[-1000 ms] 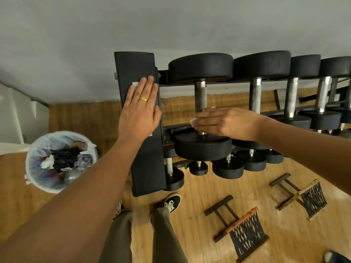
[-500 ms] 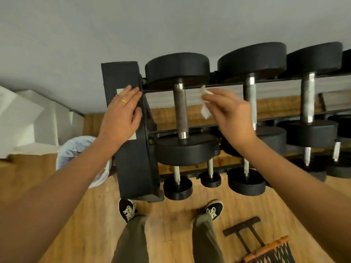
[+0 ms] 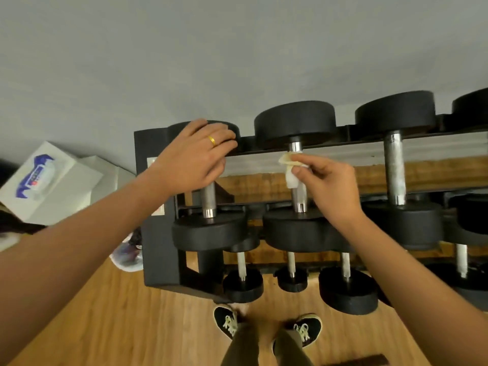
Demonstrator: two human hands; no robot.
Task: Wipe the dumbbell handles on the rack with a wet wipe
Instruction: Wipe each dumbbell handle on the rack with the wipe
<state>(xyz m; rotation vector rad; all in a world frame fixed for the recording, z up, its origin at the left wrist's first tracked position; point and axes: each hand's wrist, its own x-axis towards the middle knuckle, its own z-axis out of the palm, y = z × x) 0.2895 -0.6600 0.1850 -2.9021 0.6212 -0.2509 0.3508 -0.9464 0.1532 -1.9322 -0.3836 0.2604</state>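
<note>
Left hand (image 3: 196,157), ring on one finger, lay over the far end of the first dumbbell (image 3: 208,233) at 11 o'clock of centre, fingers bent across plate and handle top; whether they gripped could not be told. Right hand (image 3: 330,186) pinched the wipe (image 3: 290,170) between thumb and fingertips. Wipe sat at 3 o'clock of centre, pressed on the upper part of the second handle (image 3: 299,200), just under its far plate. Both dumbbells lay on the top tier of the rack (image 3: 158,233). Box (image 3: 45,180) at 9 o'clock. Shoes (image 3: 229,323) at 6 o'clock on the floor (image 3: 132,326).
</note>
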